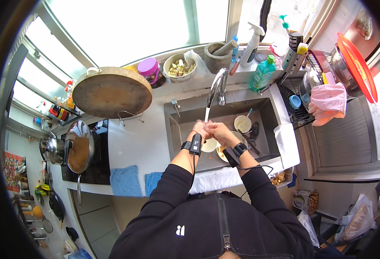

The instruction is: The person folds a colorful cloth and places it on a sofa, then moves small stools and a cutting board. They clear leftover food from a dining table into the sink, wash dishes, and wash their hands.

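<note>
Water runs from the curved chrome faucet onto my left hand, which is cupped beneath the stream. My right hand meets it from the right, its fingers touching the left one. Whether anything small lies between the fingers is hidden. Both hands are above the stainless steel sink. Below them are a pale bowl and a dish with food scraps, partly covered by my right forearm. To the right sit a white bowl with a blue-handled utensil and a dark scrubber.
A white cloth covers the sink's front edge; blue cloths lie left. Behind stand a round wooden chopping board, a basket of garlic, a stone mortar and a green soap bottle. A lidded wok rests on the cooktop.
</note>
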A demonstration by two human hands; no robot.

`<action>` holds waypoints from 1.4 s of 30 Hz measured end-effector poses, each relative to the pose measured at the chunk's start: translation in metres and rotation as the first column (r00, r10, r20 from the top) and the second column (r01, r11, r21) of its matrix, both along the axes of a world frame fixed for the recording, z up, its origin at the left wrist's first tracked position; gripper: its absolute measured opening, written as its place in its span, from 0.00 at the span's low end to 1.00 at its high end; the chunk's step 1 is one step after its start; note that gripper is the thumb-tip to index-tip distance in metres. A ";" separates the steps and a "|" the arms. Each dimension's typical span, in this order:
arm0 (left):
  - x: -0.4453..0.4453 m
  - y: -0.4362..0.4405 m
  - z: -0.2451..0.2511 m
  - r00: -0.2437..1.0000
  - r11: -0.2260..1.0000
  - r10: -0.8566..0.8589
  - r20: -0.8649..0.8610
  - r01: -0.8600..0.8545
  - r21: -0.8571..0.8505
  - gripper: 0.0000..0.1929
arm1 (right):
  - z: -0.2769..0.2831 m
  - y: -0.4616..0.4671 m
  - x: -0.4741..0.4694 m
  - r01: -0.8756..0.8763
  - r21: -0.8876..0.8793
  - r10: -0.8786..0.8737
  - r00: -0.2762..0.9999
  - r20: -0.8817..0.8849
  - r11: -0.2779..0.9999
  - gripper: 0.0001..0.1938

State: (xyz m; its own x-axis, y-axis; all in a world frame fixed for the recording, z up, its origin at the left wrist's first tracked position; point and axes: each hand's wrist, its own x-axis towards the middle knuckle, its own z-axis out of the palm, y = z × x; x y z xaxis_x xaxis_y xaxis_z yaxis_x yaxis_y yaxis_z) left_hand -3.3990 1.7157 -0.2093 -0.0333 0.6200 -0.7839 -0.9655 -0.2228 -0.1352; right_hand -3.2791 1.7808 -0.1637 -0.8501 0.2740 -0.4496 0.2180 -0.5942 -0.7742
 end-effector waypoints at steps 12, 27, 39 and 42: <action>0.013 -0.021 0.009 0.969 0.983 0.148 -0.199 -0.122 0.134 0.15 | -0.036 -0.015 -0.048 0.261 -0.206 -0.236 0.962 0.139 0.943 0.12; 0.023 -0.008 0.028 0.981 0.996 -0.024 -0.194 0.006 -0.090 0.19 | -0.028 -0.012 -0.050 -0.006 0.859 -0.048 0.998 0.035 0.512 0.20; 0.006 0.012 -0.041 0.868 0.989 -0.146 -0.475 0.118 -0.088 0.20 | -0.041 -0.024 -0.034 -0.045 0.951 -0.295 0.945 0.140 0.306 0.13; 0.006 0.012 -0.044 0.847 0.985 -0.120 -0.519 0.036 -0.168 0.23 | -0.053 -0.029 -0.034 0.277 0.510 -0.408 0.898 0.164 0.814 0.06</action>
